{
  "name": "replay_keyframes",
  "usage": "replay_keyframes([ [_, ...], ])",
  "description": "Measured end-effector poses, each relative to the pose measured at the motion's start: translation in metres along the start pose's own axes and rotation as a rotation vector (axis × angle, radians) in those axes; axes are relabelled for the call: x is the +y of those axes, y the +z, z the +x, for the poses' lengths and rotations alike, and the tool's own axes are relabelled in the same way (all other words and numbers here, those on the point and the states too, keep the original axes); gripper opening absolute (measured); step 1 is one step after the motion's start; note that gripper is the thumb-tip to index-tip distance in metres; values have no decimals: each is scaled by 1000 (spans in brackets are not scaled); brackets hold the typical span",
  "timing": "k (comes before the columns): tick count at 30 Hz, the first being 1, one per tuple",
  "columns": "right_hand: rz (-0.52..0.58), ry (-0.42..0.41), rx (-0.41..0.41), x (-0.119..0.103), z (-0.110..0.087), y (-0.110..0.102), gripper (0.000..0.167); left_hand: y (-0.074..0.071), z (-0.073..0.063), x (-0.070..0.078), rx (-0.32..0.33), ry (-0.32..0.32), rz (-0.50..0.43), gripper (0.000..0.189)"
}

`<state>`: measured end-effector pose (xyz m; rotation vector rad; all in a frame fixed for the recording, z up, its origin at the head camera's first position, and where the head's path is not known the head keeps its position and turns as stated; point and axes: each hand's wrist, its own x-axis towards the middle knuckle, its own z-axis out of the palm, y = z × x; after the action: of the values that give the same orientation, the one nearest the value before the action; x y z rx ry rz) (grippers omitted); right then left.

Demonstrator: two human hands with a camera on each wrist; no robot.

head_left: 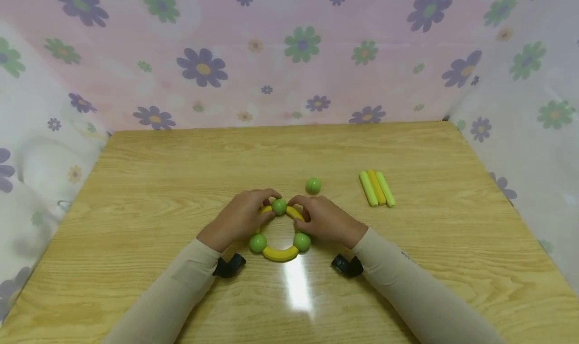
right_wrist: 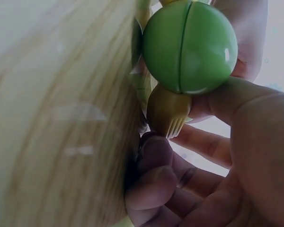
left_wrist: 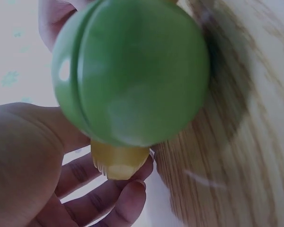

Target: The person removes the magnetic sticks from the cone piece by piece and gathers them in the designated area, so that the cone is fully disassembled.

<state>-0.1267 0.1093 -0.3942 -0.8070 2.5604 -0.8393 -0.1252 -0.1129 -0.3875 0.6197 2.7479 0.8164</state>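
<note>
A ring of green balls and curved yellow pieces lies on the wooden table. Its far green ball (head_left: 279, 206) sits between both hands. My left hand (head_left: 239, 217) grips the left curved piece (head_left: 265, 209), fingers and thumb around it. On the other side, my right hand (head_left: 329, 221) grips the right curved piece (head_left: 295, 213). A near-left ball (head_left: 258, 243) and a near-right ball (head_left: 302, 242) join the front curved piece (head_left: 281, 254). Close up, one green ball (left_wrist: 132, 71) fills the left wrist view, and another ball (right_wrist: 189, 47) shows in the right wrist view. Fingers partly cover both side pieces.
Just beyond the ring lies a loose green ball (head_left: 313, 185). To the right, several straight yellow sticks (head_left: 377, 188) lie side by side on the wooden table (head_left: 181, 163). A flowered cloth (head_left: 271, 42) stands behind the table and at its sides.
</note>
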Motion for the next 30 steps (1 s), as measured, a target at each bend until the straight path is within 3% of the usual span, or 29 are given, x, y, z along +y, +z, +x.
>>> replay_keyframes([
  [30,3,33,-14,-2,-6,-1,34,4,1,1,3,40,-21,36],
])
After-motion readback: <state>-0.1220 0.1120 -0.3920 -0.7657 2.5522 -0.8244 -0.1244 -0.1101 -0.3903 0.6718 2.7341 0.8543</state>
